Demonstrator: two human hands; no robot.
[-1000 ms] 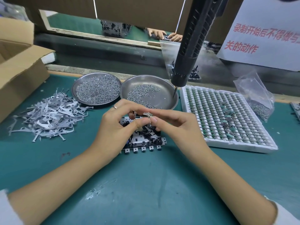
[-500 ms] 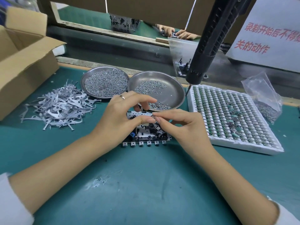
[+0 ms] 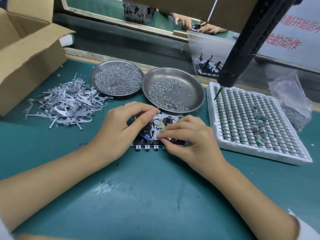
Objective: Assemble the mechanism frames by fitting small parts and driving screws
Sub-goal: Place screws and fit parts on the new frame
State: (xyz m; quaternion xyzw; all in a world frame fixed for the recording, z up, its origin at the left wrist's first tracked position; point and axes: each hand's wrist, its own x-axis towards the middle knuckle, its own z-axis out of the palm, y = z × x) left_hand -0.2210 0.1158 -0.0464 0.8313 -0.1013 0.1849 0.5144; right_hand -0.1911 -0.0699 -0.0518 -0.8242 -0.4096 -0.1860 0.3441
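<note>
The mechanism frame, a black and silver plate with gears and a blue part, lies flat on the green mat. My left hand curls over its left side and far edge and holds it steady. Over the frame's near right part, my right hand pinches a small pale part against the frame with thumb and forefinger. The hands hide much of the frame. A black electric screwdriver hangs at the upper right, its bit over the white tray.
Two steel dishes of screws, a full left dish and a right dish, sit behind the frame. Left lies a pile of metal levers beside a cardboard box. Right are a white foam tray and a plastic bag.
Both hands held a small part together above the frame. Now they have come down: the left hand holds the frame, and the right hand sets the part onto it.
</note>
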